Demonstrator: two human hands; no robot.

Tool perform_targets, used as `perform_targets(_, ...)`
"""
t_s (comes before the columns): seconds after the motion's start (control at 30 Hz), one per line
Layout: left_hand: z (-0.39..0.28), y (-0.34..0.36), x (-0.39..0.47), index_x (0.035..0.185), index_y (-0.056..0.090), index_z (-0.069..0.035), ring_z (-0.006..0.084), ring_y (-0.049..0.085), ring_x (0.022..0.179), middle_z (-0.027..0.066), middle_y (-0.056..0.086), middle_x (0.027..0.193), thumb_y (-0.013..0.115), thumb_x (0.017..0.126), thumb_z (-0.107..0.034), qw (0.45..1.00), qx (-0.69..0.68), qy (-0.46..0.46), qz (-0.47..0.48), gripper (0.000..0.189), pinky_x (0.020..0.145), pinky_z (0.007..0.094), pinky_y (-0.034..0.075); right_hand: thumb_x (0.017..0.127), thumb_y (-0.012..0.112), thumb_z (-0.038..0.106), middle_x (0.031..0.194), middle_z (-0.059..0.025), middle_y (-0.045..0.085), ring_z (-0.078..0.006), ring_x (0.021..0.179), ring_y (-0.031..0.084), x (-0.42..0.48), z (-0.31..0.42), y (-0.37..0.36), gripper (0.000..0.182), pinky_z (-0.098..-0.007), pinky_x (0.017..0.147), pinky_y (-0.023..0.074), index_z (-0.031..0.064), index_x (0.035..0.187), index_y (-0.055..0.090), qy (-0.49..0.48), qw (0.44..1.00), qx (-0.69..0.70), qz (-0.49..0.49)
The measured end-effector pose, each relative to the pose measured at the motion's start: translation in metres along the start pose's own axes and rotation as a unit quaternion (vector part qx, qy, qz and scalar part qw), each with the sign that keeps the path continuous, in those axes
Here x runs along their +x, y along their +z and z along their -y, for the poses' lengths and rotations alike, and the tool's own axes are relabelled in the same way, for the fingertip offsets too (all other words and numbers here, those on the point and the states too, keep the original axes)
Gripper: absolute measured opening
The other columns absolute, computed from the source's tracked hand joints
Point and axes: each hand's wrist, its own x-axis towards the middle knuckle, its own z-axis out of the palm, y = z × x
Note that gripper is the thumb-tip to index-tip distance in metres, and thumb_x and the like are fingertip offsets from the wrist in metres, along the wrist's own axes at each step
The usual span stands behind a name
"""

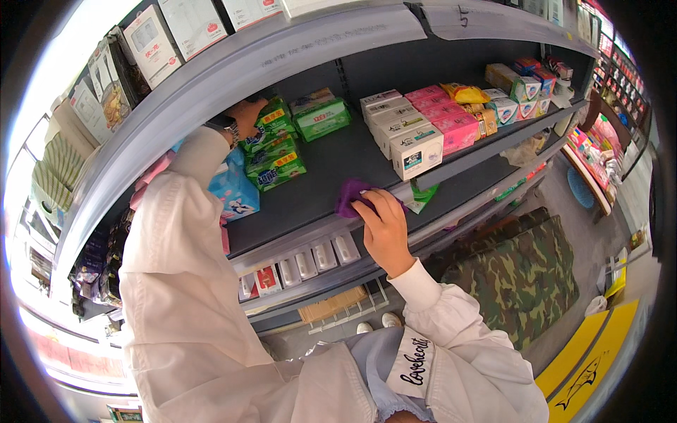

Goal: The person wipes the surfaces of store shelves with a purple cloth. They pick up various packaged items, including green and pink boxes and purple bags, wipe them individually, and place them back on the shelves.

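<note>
My right hand (387, 224) grips a bunched purple cloth (350, 198) at the front edge of a dark shelf (338, 158). Deep on the same shelf, my left hand (248, 117) reaches in beside stacked green soap packs (275, 168), under the upper shelf's edge. Its fingers are partly hidden, so I cannot tell whether it holds one of the packs. A blue pack (235, 187) stands just in front of my left forearm. Further along are more green packs (323, 119), and white soap boxes (415, 153) stand to the right of the cloth.
Pink boxes (455, 129) and small soap boxes (502, 108) continue along the shelf to the right. Overhead, the upper shelf's plastic-covered edge (338, 39) carries white boxes (153, 45). Below hang small white items (322, 256). A camouflage cover (521, 275) drapes something at right.
</note>
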Motion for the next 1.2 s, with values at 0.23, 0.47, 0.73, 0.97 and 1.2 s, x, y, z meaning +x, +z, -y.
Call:
perform_targets(0.23,0.007,0.006,0.02,0.143,0.032,-0.016,0.0409,0.051,0.116,0.0239,0.055,0.122,0.086,0.06,-0.02,0.999,0.036,-0.012,0.031,0.1,0.094,0.0484,0.045,0.066,0.06,-0.002,0.11,-0.0129,0.058,-0.033,0.107,0.055,0.001,-0.002,-0.002,0.036,-0.0428,0.089,0.0443,0.0035,0.1,0.064,0.003,1.0,-0.007,0.003)
perform_targets(0.47,-0.001,0.009,0.056,0.144,0.034,-0.013,0.0366,0.04,0.13,0.0192,0.042,0.141,0.078,0.063,-0.019,0.996,0.03,0.046,0.063,0.093,0.108,0.0474,0.035,0.066,0.06,-0.006,0.111,-0.0129,0.057,-0.034,0.108,0.054,0.002,0.003,-0.002,0.037,-0.0432,0.091,0.0443,0.0039,0.102,0.065,0.007,1.0,0.013,0.01)
perform_targets(0.73,-0.085,0.015,0.074,0.141,0.044,-0.02,0.0258,0.024,0.141,0.0048,0.029,0.153,0.036,0.1,-0.028,0.949,0.233,-0.105,0.186,0.042,0.113,0.0603,0.019,0.064,0.06,-0.003,0.111,-0.0127,0.057,-0.0329,0.108,0.054,-0.002,-0.003,-0.002,0.038,-0.0427,0.088,0.0457,0.0034,0.101,0.064,-0.003,1.0,0.005,0.005)
perform_targets(0.97,-0.069,0.024,0.061,0.138,0.047,-0.011,0.0302,0.026,0.141,0.0062,0.04,0.147,0.048,0.093,-0.024,0.932,0.334,-0.068,0.125,0.047,0.112,0.0638,0.015,0.063,0.06,-0.004,0.11,-0.0134,0.057,-0.0332,0.107,0.054,0.0,-0.002,0.0,0.039,-0.0421,0.088,0.046,0.0029,0.102,0.064,-0.014,1.0,0.022,0.009)
perform_targets(1.2,-0.152,-0.052,0.006,0.134,0.049,-0.011,0.0317,0.03,0.137,0.0105,0.046,0.141,0.066,0.075,-0.027,0.99,-0.044,0.112,-0.076,0.064,0.11,0.0618,0.019,0.066,0.057,-0.008,0.104,-0.014,0.057,-0.0349,0.099,0.053,0.01,-0.017,-0.026,0.033,-0.0429,0.088,0.0437,0.0019,0.097,0.065,0.023,0.996,0.079,-0.042)
